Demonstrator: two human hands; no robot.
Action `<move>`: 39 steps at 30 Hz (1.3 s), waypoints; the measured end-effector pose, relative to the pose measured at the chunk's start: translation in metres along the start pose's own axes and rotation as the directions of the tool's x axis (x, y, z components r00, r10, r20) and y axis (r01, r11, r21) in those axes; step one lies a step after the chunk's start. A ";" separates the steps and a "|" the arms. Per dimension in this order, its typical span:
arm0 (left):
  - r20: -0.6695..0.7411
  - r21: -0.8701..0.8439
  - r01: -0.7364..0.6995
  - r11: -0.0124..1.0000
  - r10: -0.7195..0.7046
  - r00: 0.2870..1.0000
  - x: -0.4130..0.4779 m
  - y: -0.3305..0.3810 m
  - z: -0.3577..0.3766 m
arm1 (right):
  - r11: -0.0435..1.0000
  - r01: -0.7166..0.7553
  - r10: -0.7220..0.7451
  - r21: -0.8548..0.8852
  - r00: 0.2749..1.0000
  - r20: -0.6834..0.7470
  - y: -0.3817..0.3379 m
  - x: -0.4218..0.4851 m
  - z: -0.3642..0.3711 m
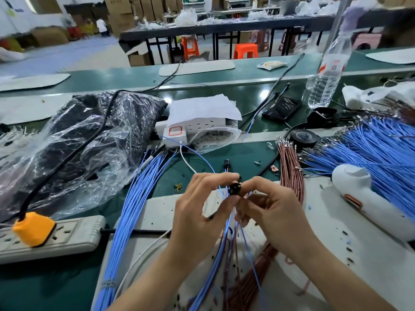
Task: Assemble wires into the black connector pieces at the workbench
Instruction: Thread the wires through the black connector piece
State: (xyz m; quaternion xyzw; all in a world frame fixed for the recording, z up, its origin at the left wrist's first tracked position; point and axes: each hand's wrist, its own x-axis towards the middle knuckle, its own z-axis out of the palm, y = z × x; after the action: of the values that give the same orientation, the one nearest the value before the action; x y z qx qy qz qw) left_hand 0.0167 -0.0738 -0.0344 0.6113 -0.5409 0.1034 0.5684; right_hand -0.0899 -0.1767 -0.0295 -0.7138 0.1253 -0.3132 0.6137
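Hands are pinching the small round black plastic connector point(234, 188), left hand point(202, 212) at nine o'clock, right hand point(269, 209) at three; thin blue wires point(215, 263) are trailing toward six.

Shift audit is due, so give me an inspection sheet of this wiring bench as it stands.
Surface: green bench, pale mat under the hands.
Job's things: black connector; blue wires in bundles left and right; brown wires right of centre.
Clutter: plastic bag, water bottle, phone, tape roll.
Hands: left hand and right hand both pinch the connector.
Cables: black cable runs to an orange plug in a power strip.
Surroundings: orange stools, cardboard boxes behind.
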 end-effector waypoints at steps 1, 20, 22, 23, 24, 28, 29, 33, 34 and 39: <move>0.002 -0.009 0.013 1.000 -0.013 1.000 0.000 0.000 0.000 | 1.000 0.013 -0.013 -0.024 1.000 -0.007 0.001 0.000 0.000; 0.013 -0.054 0.075 0.996 -0.074 0.997 -0.002 0.002 0.003 | 0.959 0.167 -0.174 -0.227 0.985 -0.011 0.009 -0.001 0.001; 0.013 -0.058 0.077 0.995 -0.076 0.997 -0.003 0.002 0.003 | 0.944 0.199 -0.205 -0.264 0.979 0.006 0.008 -0.002 0.001; 0.014 -0.059 0.075 0.995 -0.074 0.997 -0.002 0.002 0.003 | 0.933 0.213 -0.218 -0.291 0.976 0.015 0.007 -0.002 0.002; 0.014 -0.058 0.073 0.996 -0.073 0.997 -0.002 0.002 0.002 | 0.925 0.223 -0.227 -0.308 0.974 0.024 0.007 -0.002 0.002; 0.019 -0.069 0.092 0.993 -0.091 0.996 -0.001 0.002 0.002 | 0.917 0.232 -0.232 -0.325 0.972 0.041 0.008 -0.001 0.002; 0.022 -0.072 0.093 0.993 -0.091 0.996 -0.001 0.002 0.002 | 0.912 0.235 -0.233 -0.335 0.971 0.047 0.009 -0.001 0.002; 0.036 -0.074 0.078 0.994 -0.076 0.996 -0.002 0.001 0.002 | 0.888 0.255 -0.251 -0.382 0.966 0.063 0.009 0.000 0.001; 0.038 -0.071 0.072 0.995 -0.069 0.997 -0.001 0.001 0.002 | 0.881 0.261 -0.255 -0.394 0.964 0.068 0.009 0.000 0.001; 0.043 -0.064 0.055 0.996 -0.052 0.998 -0.002 0.000 0.003 | 0.853 0.275 -0.261 -0.443 0.961 0.093 0.010 0.001 0.000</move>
State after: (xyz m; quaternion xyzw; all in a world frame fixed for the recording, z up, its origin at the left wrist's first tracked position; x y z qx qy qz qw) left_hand 0.0143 -0.0755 -0.0368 0.6085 -0.5391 0.0578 0.5795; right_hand -0.0873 -0.1789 -0.0389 -0.8518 0.0850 -0.3473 0.3830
